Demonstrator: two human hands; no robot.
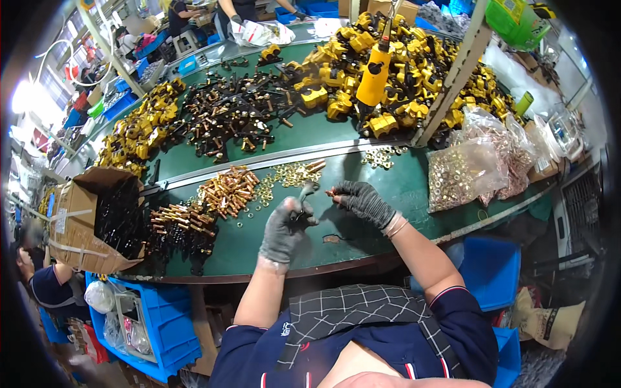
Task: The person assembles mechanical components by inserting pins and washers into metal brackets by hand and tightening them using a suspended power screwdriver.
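My left hand (pixel 288 229), in a grey glove, is closed around a dark metal part (pixel 309 189) that sticks up past its fingertips. Close by on the right, my gloved right hand (pixel 365 204) pinches a small copper-coloured piece (pixel 331 193); its exact kind is too small to make out. Both hands are above the green tabletop (pixel 310 249), with a gap between them. Beyond my left hand lie loose brass-coloured nuts (pixel 291 174) and a heap of copper-coloured bolts (pixel 229 191). Further left, black parts with bolts in them (pixel 184 223) are laid in a row.
A cardboard box (pixel 81 220) of black parts stands left. A yellow power screwdriver (pixel 374 81) hangs ahead, before piled yellow-and-black clamps (pixel 414 71). Black assemblies (pixel 226 113) lie beyond a metal rail (pixel 259 160). Clear bags of nuts (pixel 459 174) sit right. A metal post (pixel 453 74) rises there.
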